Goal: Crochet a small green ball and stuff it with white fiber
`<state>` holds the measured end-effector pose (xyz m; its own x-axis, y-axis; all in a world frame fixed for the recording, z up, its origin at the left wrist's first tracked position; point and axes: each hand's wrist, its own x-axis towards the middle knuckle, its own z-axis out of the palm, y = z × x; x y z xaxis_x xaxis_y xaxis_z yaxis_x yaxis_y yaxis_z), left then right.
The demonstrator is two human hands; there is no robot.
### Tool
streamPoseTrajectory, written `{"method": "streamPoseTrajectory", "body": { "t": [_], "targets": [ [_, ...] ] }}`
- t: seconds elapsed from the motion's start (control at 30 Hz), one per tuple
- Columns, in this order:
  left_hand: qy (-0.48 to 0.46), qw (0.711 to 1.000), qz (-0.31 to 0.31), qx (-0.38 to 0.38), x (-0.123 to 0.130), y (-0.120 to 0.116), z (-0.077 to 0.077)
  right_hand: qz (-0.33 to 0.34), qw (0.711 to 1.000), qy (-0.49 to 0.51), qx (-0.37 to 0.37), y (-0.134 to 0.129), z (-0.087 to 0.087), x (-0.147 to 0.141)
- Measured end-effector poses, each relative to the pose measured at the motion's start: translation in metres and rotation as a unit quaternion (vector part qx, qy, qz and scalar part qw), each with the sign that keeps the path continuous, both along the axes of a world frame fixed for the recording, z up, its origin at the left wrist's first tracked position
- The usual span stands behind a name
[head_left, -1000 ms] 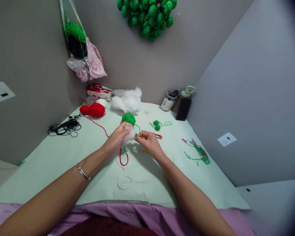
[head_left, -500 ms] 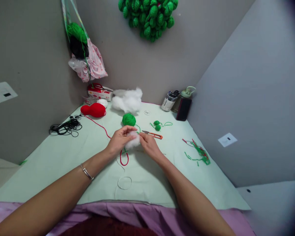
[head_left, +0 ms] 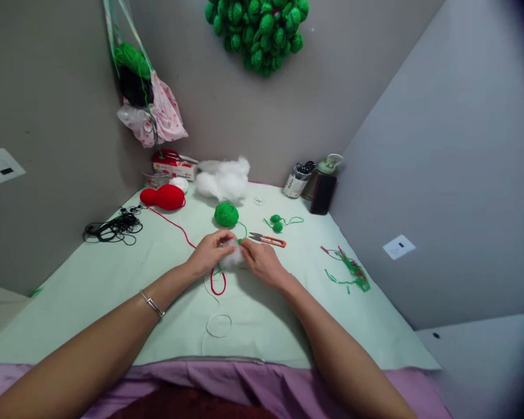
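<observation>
A tuft of white stuffing (head_left: 232, 256) is between my two hands at the middle of the table. My left hand (head_left: 210, 251) has its fingers curled round the tuft's left side. My right hand (head_left: 260, 257) pinches at its upper right, where a small green knitted bit (head_left: 240, 241) shows by the fingertips. A green yarn ball (head_left: 226, 215) lies just behind my hands, its strand running toward them. Orange-handled thread snips (head_left: 268, 239) rest to the right. Below my left hand are a red yarn loop (head_left: 218, 282) and a thin white thread (head_left: 219, 326).
A stuffing pile (head_left: 223, 179), red yarn (head_left: 163, 197) and black cord (head_left: 116, 226) lie behind and left. Small green balls (head_left: 277, 223), a pen cup (head_left: 297, 181), a phone (head_left: 323, 194) and yarn scraps (head_left: 353, 273) are on the right. Green pieces (head_left: 262, 32) hang above.
My right hand has moved inward over the tuft, and less of the white stuffing shows. The green bit now shows at my right fingertips. The whole view has shifted slightly.
</observation>
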<state>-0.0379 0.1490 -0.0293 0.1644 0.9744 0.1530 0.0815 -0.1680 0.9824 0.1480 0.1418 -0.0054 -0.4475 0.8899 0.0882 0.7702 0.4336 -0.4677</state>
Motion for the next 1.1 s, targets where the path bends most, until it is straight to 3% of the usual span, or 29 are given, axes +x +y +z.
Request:
{"method": "streamPoseTrajectory", "body": {
  "t": [0.3, 0.57, 0.7, 0.83, 1.1],
  "targets": [
    [0.039, 0.997, 0.056, 0.021, 0.005, -0.008, -0.001, -0.020, 0.999, -0.001, 0.028, 0.003, -0.003, -0.004],
    [0.022, 0.993, 0.111, -0.027, 0.004, 0.000, -0.012, 0.037, 0.996, 0.080, 0.030, -0.009, 0.001, -0.011],
    [-0.017, 0.993, 0.100, -0.063, 0.007, 0.002, -0.016, 0.051, 0.989, 0.135, 0.015, -0.006, 0.004, -0.007],
    [-0.083, 0.990, 0.075, -0.090, 0.013, -0.004, -0.017, 0.017, 0.982, 0.189, -0.002, 0.002, -0.001, -0.006],
    [-0.163, 0.983, 0.010, -0.088, 0.016, -0.015, 0.002, -0.058, 0.957, 0.278, -0.054, 0.015, -0.010, -0.004]
  ]
}}
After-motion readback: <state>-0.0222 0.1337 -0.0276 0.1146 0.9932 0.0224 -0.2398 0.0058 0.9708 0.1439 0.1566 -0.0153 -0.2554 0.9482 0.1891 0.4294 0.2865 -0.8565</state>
